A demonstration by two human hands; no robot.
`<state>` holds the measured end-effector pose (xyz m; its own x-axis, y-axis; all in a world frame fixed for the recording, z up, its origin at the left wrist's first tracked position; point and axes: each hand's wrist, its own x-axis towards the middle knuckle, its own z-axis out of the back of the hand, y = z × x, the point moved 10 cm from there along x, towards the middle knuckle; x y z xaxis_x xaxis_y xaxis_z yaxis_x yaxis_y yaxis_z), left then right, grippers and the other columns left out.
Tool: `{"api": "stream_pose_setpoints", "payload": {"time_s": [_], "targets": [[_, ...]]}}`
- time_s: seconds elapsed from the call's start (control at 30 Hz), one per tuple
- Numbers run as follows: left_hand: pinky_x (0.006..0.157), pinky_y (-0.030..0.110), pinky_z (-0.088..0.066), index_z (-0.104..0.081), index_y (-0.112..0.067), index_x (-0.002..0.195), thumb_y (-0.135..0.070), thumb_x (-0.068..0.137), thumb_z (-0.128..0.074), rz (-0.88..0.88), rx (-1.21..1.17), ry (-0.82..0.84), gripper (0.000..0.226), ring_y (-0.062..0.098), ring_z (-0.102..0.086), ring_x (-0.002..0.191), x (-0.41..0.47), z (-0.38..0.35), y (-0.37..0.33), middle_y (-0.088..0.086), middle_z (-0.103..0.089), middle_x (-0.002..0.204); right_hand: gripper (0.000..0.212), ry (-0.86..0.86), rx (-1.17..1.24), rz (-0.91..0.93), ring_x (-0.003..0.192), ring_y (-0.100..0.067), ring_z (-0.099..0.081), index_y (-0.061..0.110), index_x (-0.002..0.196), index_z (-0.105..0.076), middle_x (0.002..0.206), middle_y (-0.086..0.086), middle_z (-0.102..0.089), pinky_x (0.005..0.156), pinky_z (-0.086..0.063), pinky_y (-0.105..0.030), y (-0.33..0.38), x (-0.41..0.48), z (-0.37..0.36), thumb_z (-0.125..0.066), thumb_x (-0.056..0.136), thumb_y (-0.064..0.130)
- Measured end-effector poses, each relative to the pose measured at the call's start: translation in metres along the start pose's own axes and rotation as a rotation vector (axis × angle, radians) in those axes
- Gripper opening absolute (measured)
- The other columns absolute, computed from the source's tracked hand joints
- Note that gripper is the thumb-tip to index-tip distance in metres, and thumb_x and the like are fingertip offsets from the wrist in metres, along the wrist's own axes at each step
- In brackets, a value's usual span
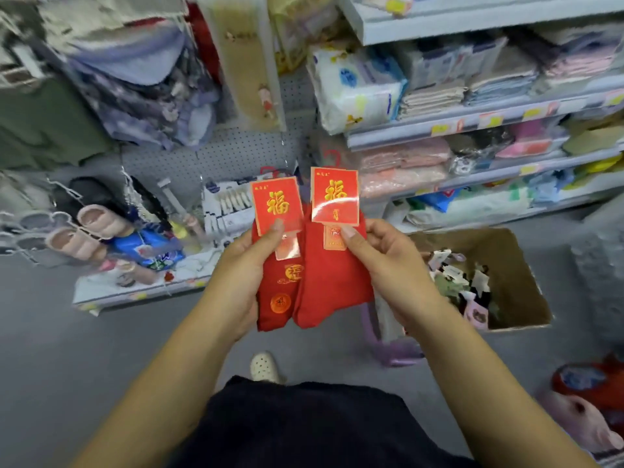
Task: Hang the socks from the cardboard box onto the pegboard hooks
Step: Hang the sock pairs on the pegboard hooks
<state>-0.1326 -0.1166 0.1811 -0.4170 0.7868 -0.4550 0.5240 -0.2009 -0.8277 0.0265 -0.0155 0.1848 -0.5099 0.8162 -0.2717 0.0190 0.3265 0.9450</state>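
I hold two red sock pairs side by side in front of me, each with a red card bearing a gold character. My left hand (246,265) grips the left sock pair (278,288), thumb on its card. In my right hand (381,261) is the right sock pair (332,285), thumb below its card. The cardboard box (520,265) stands on the floor at right, with several mixed socks inside. The grey pegboard (223,153) is straight ahead, behind the socks; its hooks carry hanging goods.
Shelves (472,130) of folded towels and packs fill the right side. Slippers (91,228) and packaged goods hang at left above a low shelf (135,292). A purple stool (395,349) stands beside the box. More slippers (587,407) lie bottom right. My foot (265,366) is on grey floor.
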Motion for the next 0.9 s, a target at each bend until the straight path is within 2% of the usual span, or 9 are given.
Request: {"api": "stream_pose_setpoints", "payload": {"time_s": [0.1,0.17,0.37,0.5,0.57,0.63,0.77,0.83,0.9], "targets": [[0.064,0.037,-0.061,-0.079,-0.026,0.104,-0.032,0.091,-0.071,-0.106,0.028,-0.042,0.016,0.027,-0.078,0.085,0.024,0.048,-0.059,0.013,-0.079,0.104,0.024,0.024,0.008,0.078,0.090,-0.014,-0.073,0.001,0.114,-0.064,0.101,-0.008,-0.079,0.080,-0.060,-0.026,0.023,0.039,-0.055,-0.063,0.099,0.020],[0.064,0.037,-0.061,-0.078,-0.025,0.106,-0.032,0.096,-0.067,-0.188,0.092,-0.041,0.016,0.026,-0.078,0.085,0.039,0.068,-0.101,0.012,-0.079,0.103,0.021,0.018,0.003,0.137,0.088,-0.013,-0.072,0.002,0.111,-0.063,0.099,-0.006,-0.078,0.079,-0.059,-0.025,0.041,0.061,-0.085,-0.062,0.099,0.020],[0.067,0.036,-0.062,-0.077,-0.029,0.106,-0.032,0.101,-0.062,-0.364,0.215,0.012,0.016,0.025,-0.078,0.089,0.073,0.081,-0.210,0.008,-0.080,0.103,0.028,-0.008,0.004,0.251,0.093,-0.015,-0.073,0.003,0.115,-0.062,0.106,-0.009,-0.077,0.081,-0.060,-0.026,0.095,0.111,-0.136,-0.063,0.099,0.026],[0.067,0.033,-0.061,-0.075,-0.032,0.108,-0.032,0.102,-0.062,-0.452,0.271,0.017,0.015,0.021,-0.078,0.090,0.097,0.071,-0.265,0.003,-0.080,0.102,0.023,-0.033,-0.005,0.312,0.090,-0.010,-0.074,0.007,0.110,-0.065,0.099,-0.002,-0.079,0.072,-0.057,-0.020,0.138,0.143,-0.144,-0.063,0.099,0.028],[0.071,0.036,-0.063,-0.074,-0.033,0.110,-0.037,0.102,-0.060,-0.475,0.280,0.024,0.017,0.022,-0.078,0.094,0.112,0.063,-0.288,0.002,-0.080,0.104,0.020,-0.050,-0.008,0.358,0.088,-0.009,-0.073,0.009,0.109,-0.066,0.097,-0.001,-0.079,0.071,-0.056,-0.019,0.165,0.162,-0.143,-0.062,0.100,0.026],[0.072,0.040,-0.063,-0.074,-0.035,0.109,-0.042,0.102,-0.057,-0.482,0.256,0.025,0.019,0.023,-0.078,0.091,0.128,0.052,-0.310,0.002,-0.080,0.103,0.019,-0.085,-0.021,0.416,0.088,-0.009,-0.072,0.010,0.110,-0.066,0.097,-0.001,-0.078,0.072,-0.056,-0.020,0.195,0.181,-0.138,-0.062,0.100,0.026],[0.058,0.034,-0.060,-0.069,-0.027,0.114,-0.039,0.102,-0.059,-0.530,0.194,-0.007,0.020,0.019,-0.078,0.076,0.165,0.028,-0.358,0.003,-0.081,0.093,0.023,-0.119,-0.051,0.521,0.091,-0.009,-0.072,0.007,0.114,-0.065,0.100,0.000,-0.078,0.077,-0.057,-0.021,0.255,0.226,-0.126,-0.060,0.101,0.026],[0.061,0.036,-0.062,-0.068,-0.026,0.114,-0.039,0.102,-0.058,-0.581,0.237,-0.031,0.020,0.021,-0.078,0.077,0.184,0.015,-0.385,0.005,-0.081,0.094,0.024,-0.123,-0.070,0.569,0.095,-0.011,-0.073,0.010,0.117,-0.065,0.104,-0.001,-0.078,0.080,-0.059,-0.024,0.285,0.252,-0.121,-0.060,0.102,0.027],[0.072,0.041,-0.062,-0.069,-0.026,0.111,-0.041,0.103,-0.057,-0.656,0.306,-0.059,0.021,0.022,-0.077,0.081,0.199,0.001,-0.412,0.006,-0.080,0.096,0.027,-0.140,-0.091,0.611,0.103,-0.017,-0.072,0.011,0.123,-0.063,0.109,-0.004,-0.077,0.088,-0.058,-0.033,0.313,0.280,-0.116,-0.059,0.102,0.027]]}}
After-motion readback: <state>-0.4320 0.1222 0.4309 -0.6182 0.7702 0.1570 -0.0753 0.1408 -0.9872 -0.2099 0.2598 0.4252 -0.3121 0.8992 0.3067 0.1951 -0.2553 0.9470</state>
